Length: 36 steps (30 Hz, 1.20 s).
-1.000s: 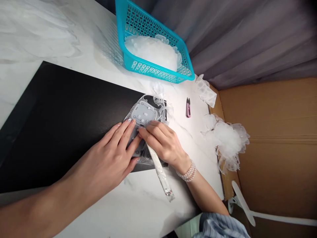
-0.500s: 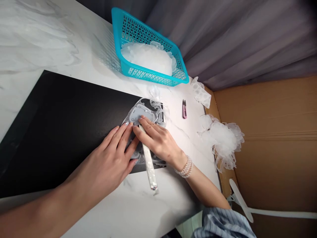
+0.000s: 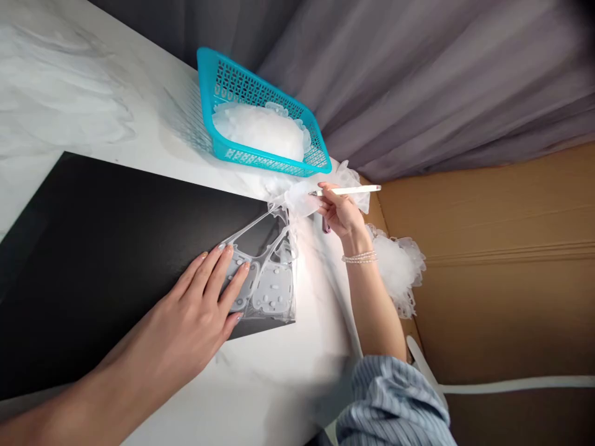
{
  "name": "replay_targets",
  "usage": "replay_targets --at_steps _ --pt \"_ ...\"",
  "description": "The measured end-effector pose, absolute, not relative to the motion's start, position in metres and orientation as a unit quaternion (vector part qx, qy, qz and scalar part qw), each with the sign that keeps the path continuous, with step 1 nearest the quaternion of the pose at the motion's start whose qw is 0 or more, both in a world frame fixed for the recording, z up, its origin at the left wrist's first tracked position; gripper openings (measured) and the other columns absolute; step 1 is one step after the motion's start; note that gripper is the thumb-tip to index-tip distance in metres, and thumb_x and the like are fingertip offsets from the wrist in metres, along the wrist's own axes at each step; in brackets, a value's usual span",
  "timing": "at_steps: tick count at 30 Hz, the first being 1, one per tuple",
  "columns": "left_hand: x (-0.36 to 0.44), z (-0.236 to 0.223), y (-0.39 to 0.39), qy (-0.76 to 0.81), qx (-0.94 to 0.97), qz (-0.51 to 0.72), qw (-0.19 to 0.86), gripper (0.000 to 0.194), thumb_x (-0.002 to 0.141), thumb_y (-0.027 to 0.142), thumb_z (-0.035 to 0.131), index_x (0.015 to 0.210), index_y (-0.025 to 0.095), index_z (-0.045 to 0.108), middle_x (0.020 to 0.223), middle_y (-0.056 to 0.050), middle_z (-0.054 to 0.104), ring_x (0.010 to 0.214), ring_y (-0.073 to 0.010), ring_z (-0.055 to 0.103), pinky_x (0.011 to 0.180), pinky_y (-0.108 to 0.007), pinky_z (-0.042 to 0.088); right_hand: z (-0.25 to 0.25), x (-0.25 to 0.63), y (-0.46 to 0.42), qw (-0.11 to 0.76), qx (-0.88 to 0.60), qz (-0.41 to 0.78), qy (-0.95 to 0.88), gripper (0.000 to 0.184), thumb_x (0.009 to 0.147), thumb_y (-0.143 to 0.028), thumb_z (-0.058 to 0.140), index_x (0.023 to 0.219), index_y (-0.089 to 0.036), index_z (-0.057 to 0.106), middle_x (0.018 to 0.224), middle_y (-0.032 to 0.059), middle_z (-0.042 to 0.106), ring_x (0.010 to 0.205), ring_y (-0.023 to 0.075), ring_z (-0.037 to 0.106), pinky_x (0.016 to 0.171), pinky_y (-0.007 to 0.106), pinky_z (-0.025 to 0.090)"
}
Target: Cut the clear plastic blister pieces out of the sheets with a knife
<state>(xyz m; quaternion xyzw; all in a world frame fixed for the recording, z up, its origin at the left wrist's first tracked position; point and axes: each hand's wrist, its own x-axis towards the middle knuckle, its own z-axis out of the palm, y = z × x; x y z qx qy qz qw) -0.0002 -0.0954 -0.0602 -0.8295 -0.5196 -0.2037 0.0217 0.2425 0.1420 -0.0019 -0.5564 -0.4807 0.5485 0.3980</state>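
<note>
My left hand [image 3: 199, 310] lies with fingers spread on a translucent, soft-looking moulded sheet [image 3: 273, 288], pressing it to a black board [image 3: 125, 248]. The sheet has rounded panels with small raised bumps, and thin flashing strips around an open gap. My right hand [image 3: 343, 214] is raised beyond the board's right end, closed around a slim white pen-like tool [image 3: 356, 190] with a dark tip. At its fingertips is a filmy translucent piece [image 3: 300, 197]; whether the fingers grip it or only touch it, I cannot tell. Partly hidden under this hand lie pink-handled thread snips [image 3: 326, 225].
A turquoise basket [image 3: 267, 162] holding a heap of translucent pieces stands behind the board. More translucent pieces [image 3: 397, 266] are piled at the right by a cardboard wall [image 3: 502, 260]. Another whitish heap [image 3: 56, 93] lies far left. A grey curtain [image 3: 441, 87] hangs behind.
My right hand has moved off the sheet, up and to the right, with the white tool. A panel there has come away, leaving a gap. My left hand remains on the sheet; the view has shifted.
</note>
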Motion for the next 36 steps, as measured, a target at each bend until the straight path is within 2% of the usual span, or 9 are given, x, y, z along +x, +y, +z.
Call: replay_targets --at_steps 7,11,14,17,21,24,29,32,36 --pt "-0.002 -0.054 -0.091 -0.522 -0.828 -0.203 0.034 0.055 0.099 0.028 0.033 0.139 0.000 0.057 0.143 -0.033 0.056 0.137 -0.0444 0.052 0.109 -0.061 0.045 0.009 0.231 0.121 0.373 -0.516 0.548 -0.543 0.024 0.088 -0.040 0.069 0.101 -0.020 0.070 0.071 -0.0016 0.072 0.076 0.0115 0.075 0.061 0.017 0.058" --pt "-0.012 -0.032 -0.081 -0.505 -0.834 -0.221 0.014 0.051 0.098 0.027 0.033 0.124 0.004 0.070 0.126 -0.029 0.069 0.122 -0.0447 0.061 0.093 -0.062 0.053 0.021 0.220 0.112 0.386 -0.486 0.584 -0.523 0.022 0.082 -0.037 0.076 0.097 -0.022 0.071 0.070 -0.0037 0.069 0.067 0.0096 0.071 0.057 0.017 0.058" --pt "-0.020 -0.012 -0.069 -0.502 -0.810 -0.278 -0.122 0.048 0.099 0.028 0.032 0.110 0.013 0.077 0.117 -0.020 0.075 0.118 -0.0401 0.064 0.092 -0.058 0.055 0.026 0.214 0.107 0.385 -0.479 0.588 -0.526 0.021 0.080 -0.037 0.078 0.095 -0.023 0.073 0.066 -0.0053 0.064 0.058 0.0078 0.064 0.057 0.019 0.060" --pt "-0.025 -0.001 -0.052 -0.518 -0.725 -0.322 -0.320 0.046 0.101 0.036 0.034 0.110 0.020 0.076 0.110 -0.010 0.079 0.103 -0.0288 0.073 0.085 -0.043 0.061 0.032 0.208 0.099 0.368 -0.470 0.579 -0.555 0.022 0.082 -0.040 0.076 0.097 -0.024 0.073 0.063 -0.0061 0.059 0.056 0.0081 0.060 0.056 0.020 0.060" --pt "-0.024 -0.004 -0.027 -0.459 -0.495 -0.381 -0.632 0.057 0.102 0.039 0.026 0.115 0.009 0.073 0.104 -0.019 0.080 0.094 -0.0277 0.078 0.079 -0.039 0.065 0.043 0.197 0.089 0.343 -0.459 0.574 -0.585 0.023 0.083 -0.043 0.075 0.097 -0.025 0.073 0.062 -0.0074 0.055 0.052 0.0064 0.054 0.058 0.020 0.060" --pt "-0.018 -0.008 -0.014 -0.390 -0.407 -0.406 -0.719 0.057 0.101 0.038 0.027 0.117 0.005 0.070 0.112 -0.026 0.076 0.102 -0.0300 0.076 0.085 -0.041 0.064 0.049 0.192 0.086 0.334 -0.468 0.560 -0.597 0.026 0.083 -0.046 0.074 0.098 -0.025 0.072 0.066 -0.0059 0.059 0.058 0.0081 0.061 0.058 0.021 0.060" --pt "0.003 0.004 -0.005 -0.451 -0.273 -0.394 -0.753 0.039 0.095 0.026 0.045 0.125 0.008 0.061 0.097 -0.019 0.080 0.091 -0.0255 0.078 0.080 -0.037 0.065 0.048 0.191 0.092 0.340 -0.478 0.579 -0.566 0.022 0.085 -0.041 0.072 0.099 -0.024 0.070 0.071 -0.0031 0.068 0.070 0.0134 0.072 0.063 0.025 0.063" --pt "0.017 0.006 0.002 -0.489 -0.281 -0.399 -0.723 0.054 0.088 0.021 0.062 0.140 0.015 0.049 0.069 -0.003 0.075 0.066 -0.0201 0.076 0.062 -0.030 0.063 0.045 0.195 0.100 0.340 -0.487 0.610 -0.525 0.018 0.086 -0.035 0.072 0.098 -0.023 0.069 0.075 -0.0016 0.073 0.072 0.0142 0.075 0.065 0.025 0.064" --pt "0.029 -0.003 0.013 -0.481 -0.306 -0.404 -0.715 0.024 0.085 0.026 0.069 0.104 0.011 0.070 0.066 -0.005 0.074 0.060 -0.0170 0.074 0.061 -0.026 0.062 0.035 0.201 0.112 0.353 -0.501 0.639 -0.464 0.011 0.085 -0.026 0.072 0.093 -0.020 0.068 0.069 -0.0028 0.073 0.068 0.0122 0.076 0.061 0.019 0.062"
